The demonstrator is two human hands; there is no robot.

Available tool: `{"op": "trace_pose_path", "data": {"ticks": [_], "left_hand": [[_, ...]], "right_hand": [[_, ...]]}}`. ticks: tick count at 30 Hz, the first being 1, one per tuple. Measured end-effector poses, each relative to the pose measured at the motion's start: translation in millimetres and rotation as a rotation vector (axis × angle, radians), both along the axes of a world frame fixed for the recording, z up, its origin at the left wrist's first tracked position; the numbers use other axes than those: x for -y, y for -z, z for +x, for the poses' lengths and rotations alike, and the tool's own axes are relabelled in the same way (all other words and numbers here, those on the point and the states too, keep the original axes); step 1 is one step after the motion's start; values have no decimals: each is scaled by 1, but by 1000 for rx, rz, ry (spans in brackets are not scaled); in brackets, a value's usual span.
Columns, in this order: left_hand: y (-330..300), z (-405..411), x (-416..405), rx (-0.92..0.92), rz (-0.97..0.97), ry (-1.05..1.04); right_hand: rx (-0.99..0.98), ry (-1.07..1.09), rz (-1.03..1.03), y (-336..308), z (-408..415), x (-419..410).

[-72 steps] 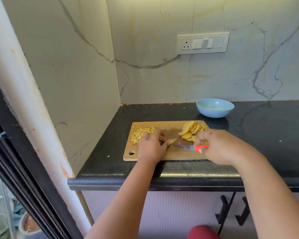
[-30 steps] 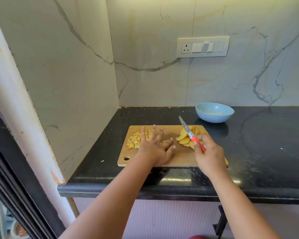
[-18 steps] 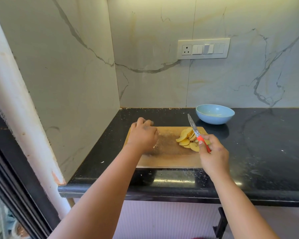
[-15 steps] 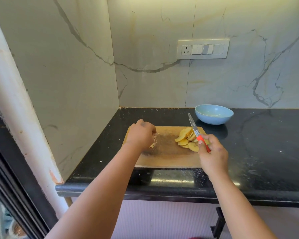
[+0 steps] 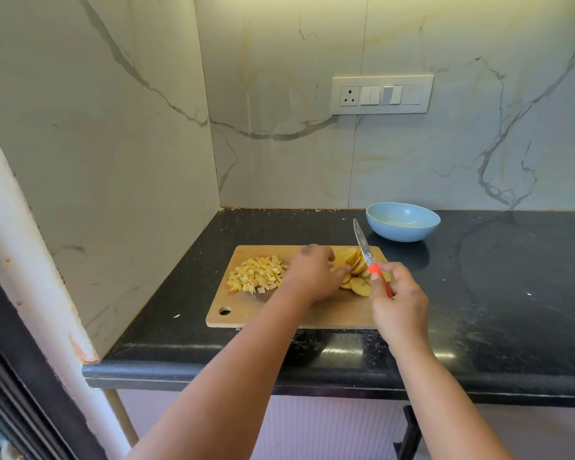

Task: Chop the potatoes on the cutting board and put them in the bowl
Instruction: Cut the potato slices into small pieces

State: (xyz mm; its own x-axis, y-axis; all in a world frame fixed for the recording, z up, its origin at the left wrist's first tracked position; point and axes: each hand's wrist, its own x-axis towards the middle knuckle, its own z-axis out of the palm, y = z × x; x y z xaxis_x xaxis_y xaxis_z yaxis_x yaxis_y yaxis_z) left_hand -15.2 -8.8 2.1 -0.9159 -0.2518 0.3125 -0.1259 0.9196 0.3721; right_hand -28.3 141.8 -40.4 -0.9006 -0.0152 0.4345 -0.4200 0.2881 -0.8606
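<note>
A: Where are we now with the potatoes?

B: On the cutting board (image 5: 312, 313) we have two groups. The diced pieces (image 5: 255, 274) lie in a heap at the left end, and the potato slices (image 5: 356, 277) are stacked at the right end, not cut small yet.

A: And our hands?

B: Our left hand (image 5: 314, 273) reaches over the middle of the board and its fingers touch the slices. If they already pinch one, we cannot tell, the fingertips are hidden. Our right hand (image 5: 397, 303) is closed around the orange handle of the knife (image 5: 365, 252), with the blade lifted and pointing away from us, we think so it stays clear of the left fingers while they take a slice.

A: The bowl (image 5: 403, 221)?

B: It stands on the black counter (image 5: 512, 293) just behind the right corner of the board, near enough for moving the pieces later. We see no potato in it, so we judge the chopping is about half done
</note>
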Motion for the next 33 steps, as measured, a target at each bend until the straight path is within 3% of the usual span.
{"op": "trace_pose_path", "data": {"ticks": [4, 11, 18, 22, 26, 33], "left_hand": [[6, -4, -5, -3, -69, 15], [12, 25, 20, -288, -208, 94], [21, 55, 42, -127, -72, 131], [25, 62, 38, -256, -176, -49], [22, 63, 29, -62, -197, -217], [23, 55, 30, 22, -105, -107]], "right_hand": [[0, 0, 17, -1, 1, 0], [0, 0, 43, -5, 5, -1], [-12, -4, 101, -10, 17, -1], [-51, -25, 225, -16, 38, -5], [-88, -115, 441, -16, 65, 0], [-69, -94, 628, -25, 77, 8]]}}
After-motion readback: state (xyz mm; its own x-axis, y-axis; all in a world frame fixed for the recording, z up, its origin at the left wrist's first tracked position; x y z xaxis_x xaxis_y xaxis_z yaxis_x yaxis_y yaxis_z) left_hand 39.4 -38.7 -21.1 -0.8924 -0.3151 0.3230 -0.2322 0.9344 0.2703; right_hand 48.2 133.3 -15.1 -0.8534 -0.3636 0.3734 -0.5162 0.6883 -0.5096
